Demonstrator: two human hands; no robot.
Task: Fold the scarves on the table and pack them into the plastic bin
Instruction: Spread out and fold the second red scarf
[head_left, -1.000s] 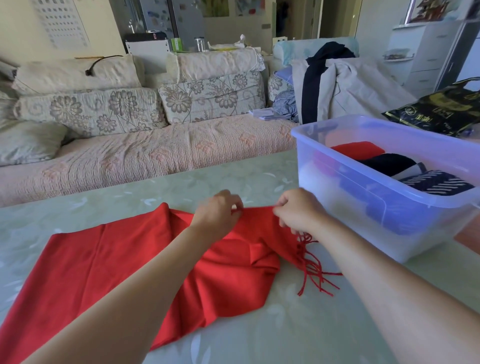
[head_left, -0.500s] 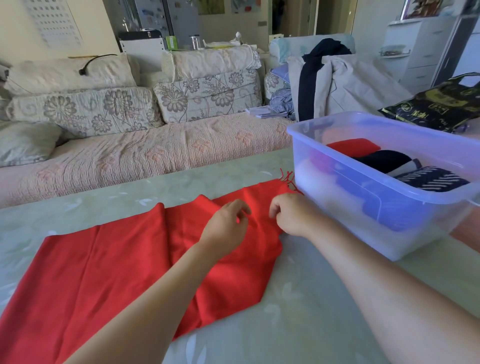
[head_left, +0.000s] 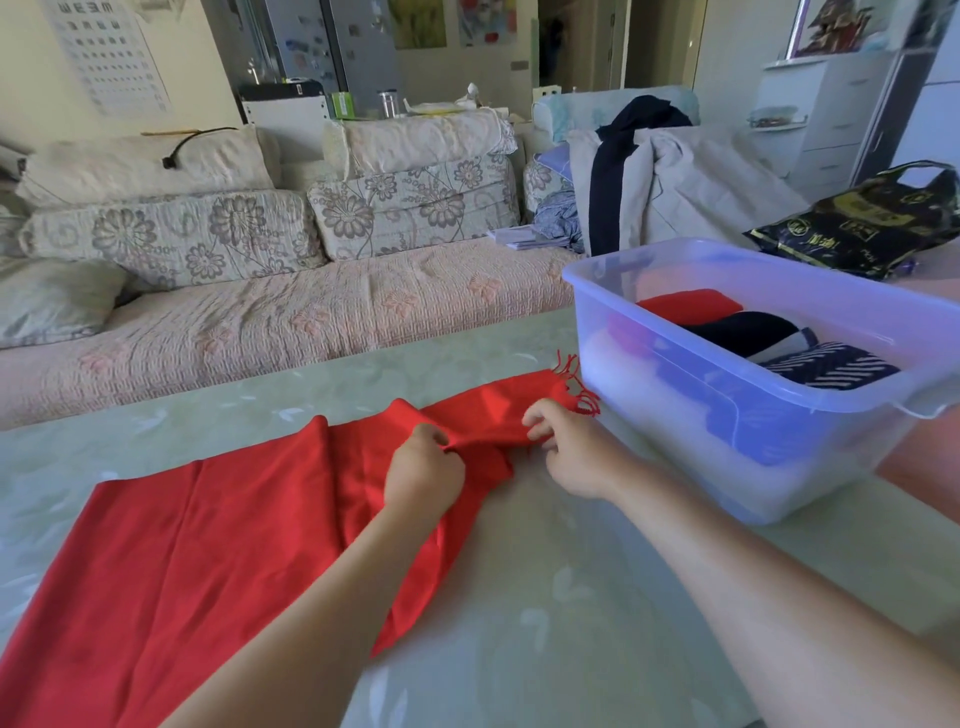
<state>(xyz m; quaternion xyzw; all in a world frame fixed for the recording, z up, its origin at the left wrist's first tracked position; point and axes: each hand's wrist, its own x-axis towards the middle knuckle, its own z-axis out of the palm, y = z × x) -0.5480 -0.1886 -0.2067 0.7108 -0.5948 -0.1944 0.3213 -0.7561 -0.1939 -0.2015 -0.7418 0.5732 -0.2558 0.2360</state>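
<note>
Both hands are gripping cloth. In the head view, the left hand (head_left: 423, 475) is pinching a raised fold of the red scarf (head_left: 208, 545) between curled fingers and thumb. Just to its right, the right hand (head_left: 574, 454) is curling its fingertips onto the same fold at the scarf's near edge. A short ridge of fabric is standing up between the two hands.

The red scarf is lying spread across the pale green table (head_left: 545, 597), running from the lower left corner of the view up towards the right. Its fringe (head_left: 571, 376) is lying just beside the near left corner of the translucent plastic bin (head_left: 675, 415).

The bin is sitting on the right side of the table, open at the top. Inside, three folded pieces are lying in a row: a folded red scarf (head_left: 688, 305) farthest back, a black scarf (head_left: 743, 332) in the middle, and a navy striped scarf (head_left: 831, 366) nearest. Blurred blue and white shapes are showing through the bin's front wall.

A black plastic bag (head_left: 857, 228) is lying behind the bin, and a sofa (head_left: 260, 322) is standing beyond the table.
</note>
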